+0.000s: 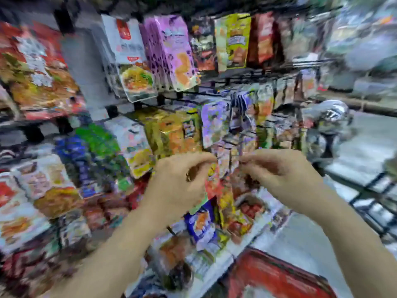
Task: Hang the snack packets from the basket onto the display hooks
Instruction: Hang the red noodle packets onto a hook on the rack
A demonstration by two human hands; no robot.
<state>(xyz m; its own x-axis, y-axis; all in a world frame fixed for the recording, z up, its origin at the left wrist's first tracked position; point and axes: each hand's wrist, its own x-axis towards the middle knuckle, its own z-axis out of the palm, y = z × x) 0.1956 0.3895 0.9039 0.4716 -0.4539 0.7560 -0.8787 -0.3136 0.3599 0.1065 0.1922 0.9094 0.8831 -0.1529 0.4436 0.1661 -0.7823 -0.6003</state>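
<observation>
Shop display rack (236, 75), blurred by motion, is filling the wall ahead, with packets hanging in rows from black hooks. Red basket (277, 278) is sitting low at the right, under the forearms. Left hand (182, 181) is curling its fingers, thumb and forefinger pinching a red-orange snack packet (212, 183) dangling between both hands. Right hand (279, 177) is hovering just beside it, fingertips pressed together; what they are pinching, I cannot tell.

Found heavy motion blur throughout. Noted a flat grey wall panel (83, 61) at upper left, beside a dark metal wire rack (247, 74). Recorded pale grey floor (365, 151) at right, brightly lit. Logged a black metal grid frame (373, 198) low at right.
</observation>
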